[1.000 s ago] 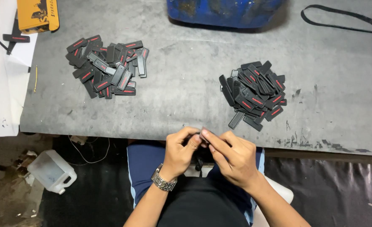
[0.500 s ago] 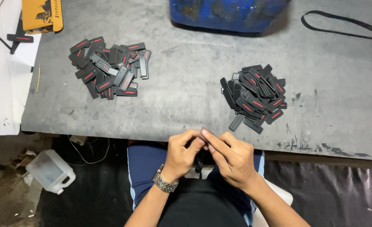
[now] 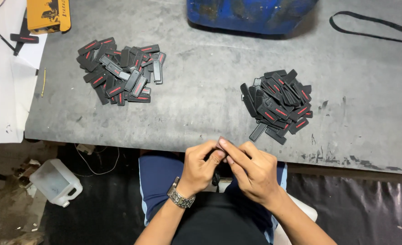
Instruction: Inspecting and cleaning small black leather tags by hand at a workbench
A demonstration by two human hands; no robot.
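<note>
Left hand [image 3: 204,164] and right hand [image 3: 251,170] pinched together on small dark piece [image 3: 221,144], mostly hidden, just off table edge [image 3: 164,145]; right pile [image 3: 277,100] near, left pile [image 3: 121,72] farther; slack pinch risks drop onto lap.

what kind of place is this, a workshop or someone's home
Likely a small workshop or assembly bench: a scuffed grey table carries two sorted piles of small black tags, and both hands work one piece at its edge.
</note>
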